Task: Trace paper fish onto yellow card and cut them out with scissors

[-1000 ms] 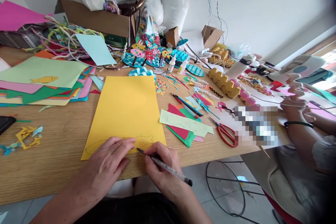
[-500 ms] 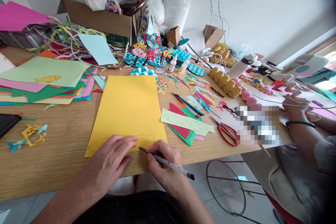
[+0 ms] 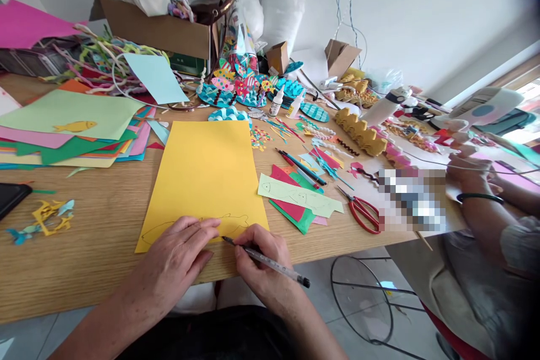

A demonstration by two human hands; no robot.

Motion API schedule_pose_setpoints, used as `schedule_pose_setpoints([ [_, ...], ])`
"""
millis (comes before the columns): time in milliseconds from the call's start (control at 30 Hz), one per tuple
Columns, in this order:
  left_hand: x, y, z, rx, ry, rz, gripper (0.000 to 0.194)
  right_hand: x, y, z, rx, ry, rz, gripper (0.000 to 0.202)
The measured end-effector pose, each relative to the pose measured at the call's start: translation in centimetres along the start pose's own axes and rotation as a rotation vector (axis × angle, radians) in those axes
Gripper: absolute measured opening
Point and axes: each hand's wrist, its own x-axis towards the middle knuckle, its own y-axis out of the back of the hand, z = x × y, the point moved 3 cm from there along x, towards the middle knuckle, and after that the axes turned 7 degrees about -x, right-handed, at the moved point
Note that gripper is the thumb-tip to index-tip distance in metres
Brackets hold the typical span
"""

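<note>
A yellow sheet of paper (image 3: 206, 169) lies on the wooden table in front of me, with fish outlines drawn in thin dark line along its near edge. My left hand (image 3: 183, 250) rests flat on that edge, fingers extended over part of the drawing, holding nothing. In my right hand (image 3: 265, 264) a clear pen with a black end (image 3: 274, 264) is pinched, its tip at the sheet's near edge, just right of my left fingertips. A pale green strip (image 3: 295, 194) with drawn fish lies to the right, over red and green paper pieces.
Red-handled scissors (image 3: 365, 214) and several pens (image 3: 301, 167) lie to the right. Stacked coloured paper (image 3: 76, 115) and yellow scraps (image 3: 53, 216) are at the left. Paper fish decorations (image 3: 236, 87) and glue bottles (image 3: 276, 102) stand behind. Another person's hands (image 3: 470, 174) are at the far right.
The view has shifted very slightly. My hands and the pen are almost where they were; the other person's hands have moved a little to the left.
</note>
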Motion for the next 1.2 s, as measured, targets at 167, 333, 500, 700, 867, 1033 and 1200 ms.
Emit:
schedule_pose_setpoints([
  [167,-0.14,-0.01,-0.02,0.006,-0.003,-0.011,0.023,0.03,-0.03,-0.01,0.001,0.007,0.002,0.009],
  [333,-0.16,-0.06,-0.08,0.006,-0.017,-0.001,0.021,-0.06,-0.06,-0.07,-0.009,0.032,0.014,0.009],
  [500,0.01,-0.06,-0.12,-0.005,-0.018,0.001,0.019,-0.09,-0.02,0.0,-0.03,0.03,0.027,0.01],
  [700,0.09,-0.04,-0.21,-0.017,-0.01,0.004,0.019,-0.09,0.1,0.1,-0.026,0.033,0.04,0.01],
  [867,-0.04,-0.05,-0.29,-0.016,-0.015,0.012,0.019,-0.13,0.1,0.21,-0.029,0.038,0.046,0.01],
  [1033,-0.05,0.07,-0.17,-0.019,-0.019,0.01,0.018,-0.12,0.11,0.2,-0.027,0.048,0.04,0.011],
  [1200,0.03,0.0,-0.18,-0.014,-0.006,0.002,0.02,-0.18,0.15,0.22,-0.024,0.053,0.064,0.011],
])
